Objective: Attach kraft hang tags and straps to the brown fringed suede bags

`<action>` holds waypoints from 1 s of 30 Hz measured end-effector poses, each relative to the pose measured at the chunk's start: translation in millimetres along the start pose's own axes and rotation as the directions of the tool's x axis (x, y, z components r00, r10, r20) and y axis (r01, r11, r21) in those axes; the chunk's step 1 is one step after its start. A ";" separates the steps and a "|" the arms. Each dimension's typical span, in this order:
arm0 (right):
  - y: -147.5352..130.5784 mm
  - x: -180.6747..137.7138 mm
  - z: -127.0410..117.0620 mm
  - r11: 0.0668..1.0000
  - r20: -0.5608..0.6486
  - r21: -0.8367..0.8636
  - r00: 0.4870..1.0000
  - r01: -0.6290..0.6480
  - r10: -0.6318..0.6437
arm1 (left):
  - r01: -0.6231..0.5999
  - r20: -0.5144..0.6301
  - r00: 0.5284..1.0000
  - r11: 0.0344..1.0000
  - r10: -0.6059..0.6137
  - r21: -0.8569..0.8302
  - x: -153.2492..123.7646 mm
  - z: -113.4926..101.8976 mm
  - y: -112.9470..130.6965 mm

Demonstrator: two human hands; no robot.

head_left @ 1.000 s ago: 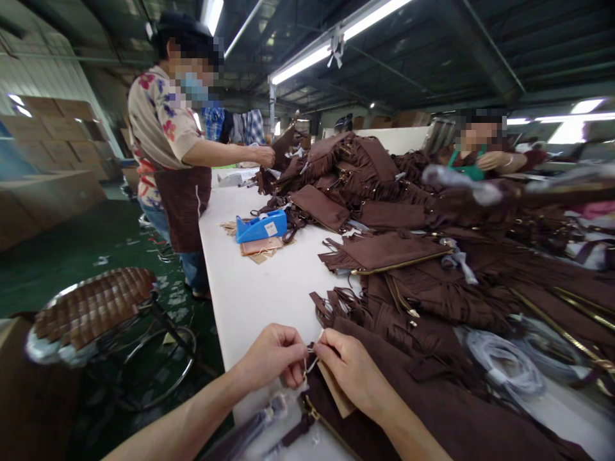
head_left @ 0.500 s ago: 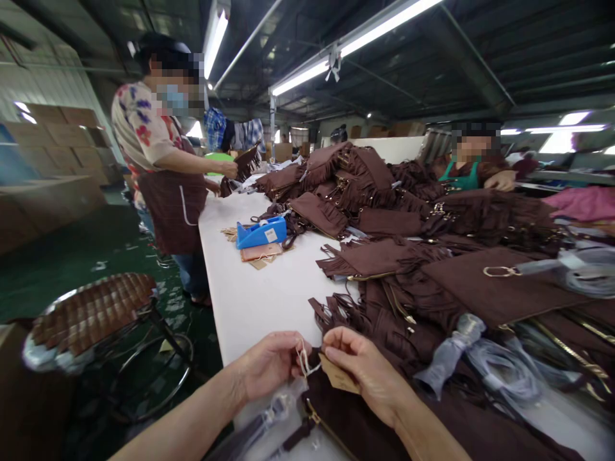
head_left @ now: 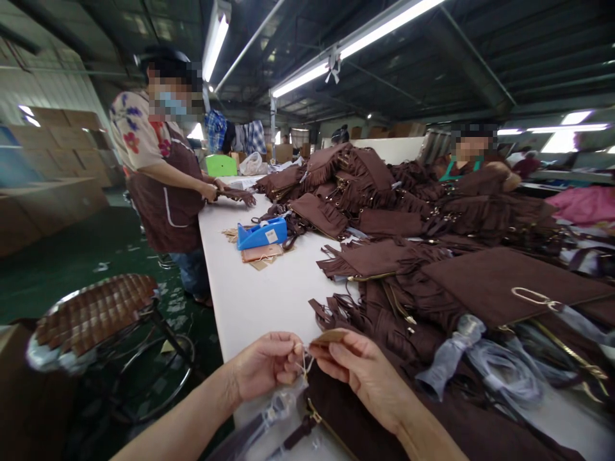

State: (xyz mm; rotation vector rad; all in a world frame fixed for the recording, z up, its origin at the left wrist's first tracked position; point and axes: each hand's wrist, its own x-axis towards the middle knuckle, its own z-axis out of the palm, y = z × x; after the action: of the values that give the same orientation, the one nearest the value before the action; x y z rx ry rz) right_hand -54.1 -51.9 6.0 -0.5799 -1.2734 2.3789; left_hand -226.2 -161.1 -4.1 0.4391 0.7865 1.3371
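Note:
My left hand [head_left: 269,363] is closed, its fingertips pinching a thin white string [head_left: 306,362]. Between thumb and fingers, my right hand [head_left: 358,368] grips a tan cardboard hang tag [head_left: 331,335] close to that string. Both hands hover over the corner of a dark brown bag [head_left: 353,416] lying at the table's near edge. A gold zipper with a brown pull [head_left: 302,430] runs along the bag, and a strap wrapped in clear plastic [head_left: 269,416] lies left of it.
A blue tape dispenser [head_left: 262,233] stands on the white table [head_left: 259,301] beside loose tags. Fringed brown bags [head_left: 355,179] are heaped at the back and right. One person [head_left: 163,160] works at the left edge, another [head_left: 468,157] behind the heap. A stool [head_left: 96,310] stands left.
My right hand has turned the tag up nearly edge-on and brought it closer to my left fingers. The person at left has lowered a fringed brown piece toward the table.

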 end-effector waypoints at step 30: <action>16.5 1.0 -0.1 0.687 0.056 -0.718 0.992 0.116 -0.109 | -0.275 0.215 0.925 0.161 0.312 0.948 10.9 27.0 14.8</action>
State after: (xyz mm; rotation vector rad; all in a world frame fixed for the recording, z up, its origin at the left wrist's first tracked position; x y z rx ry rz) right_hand -57.1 -59.9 -8.2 -0.6694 -2.1927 1.6997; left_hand -216.5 -143.6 21.6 1.7020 1.6333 1.0016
